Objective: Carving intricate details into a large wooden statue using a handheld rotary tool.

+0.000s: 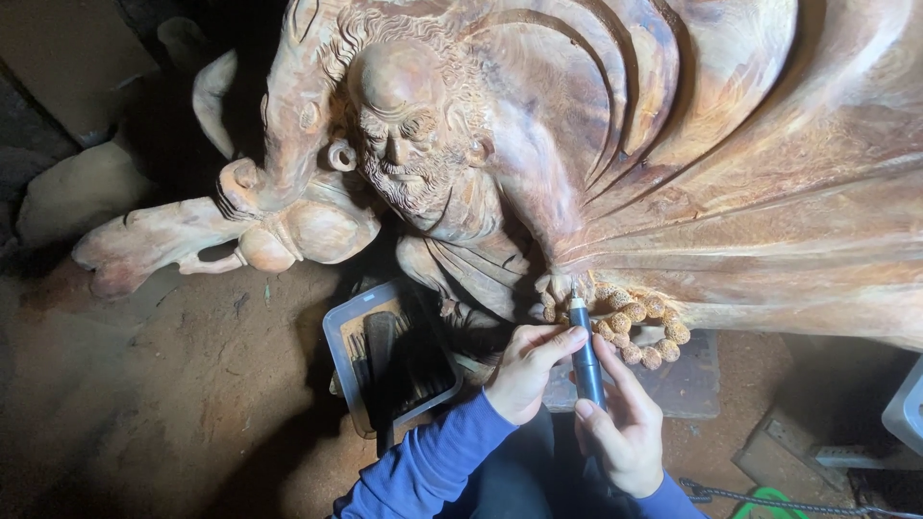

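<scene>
Tool: blue rotary pen [586, 356] standing upright betw. both hands, tip touching carved beads [630, 322] on wood statue [596, 154].
R hand [625, 428]: fingers wrapping tool's lower body.
L hand [527, 370]: fingertips pinching it near top.
Nearby: tray [338, 336] w/ bits, left of hands.

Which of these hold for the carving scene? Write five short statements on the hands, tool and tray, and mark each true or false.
1. Both hands grip one rotary tool. True.
2. The tool's tip points at the carved beads. True.
3. The left hand rests flat on the ground. False: it steadies the tool.
4. The tray of tools sits right of the hands. False: it is left of them.
5. The right hand holds the tool's lower end. True.
</scene>
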